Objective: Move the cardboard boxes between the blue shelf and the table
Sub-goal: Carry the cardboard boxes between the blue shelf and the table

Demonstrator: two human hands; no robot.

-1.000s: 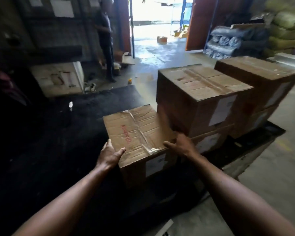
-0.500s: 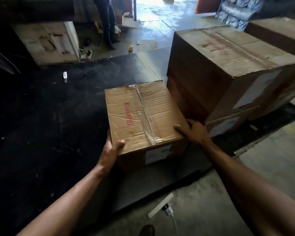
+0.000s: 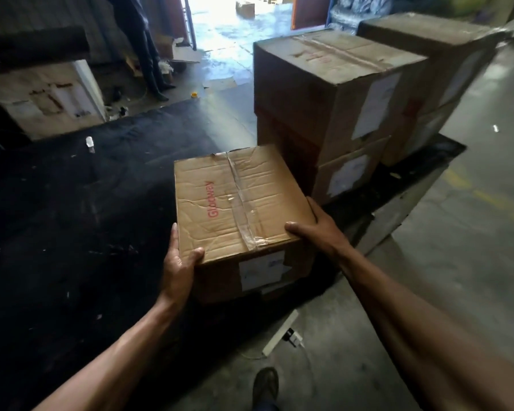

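- Cardboard boxes, five counted: one red-lettered box (image 3: 238, 203) in my grip at the near edge of the black platform (image 3: 72, 218); four more in two stacks of two, near stack (image 3: 336, 93) and far stack (image 3: 428, 48).
- Left hand (image 3: 178, 256): thumb hooked over the near left corner, fingers along the side.
- Right hand (image 3: 318, 229): thumb on top, fingers clasping the right side.
- Room: near stack just beside the box's far right corner; platform spreads wide to the left.

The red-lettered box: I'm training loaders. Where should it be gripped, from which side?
Grip the red-lettered box by its opposite side walls from the near side, as left hand and right hand do: flat taped top, no handles; stacked boxes crowd beyond.
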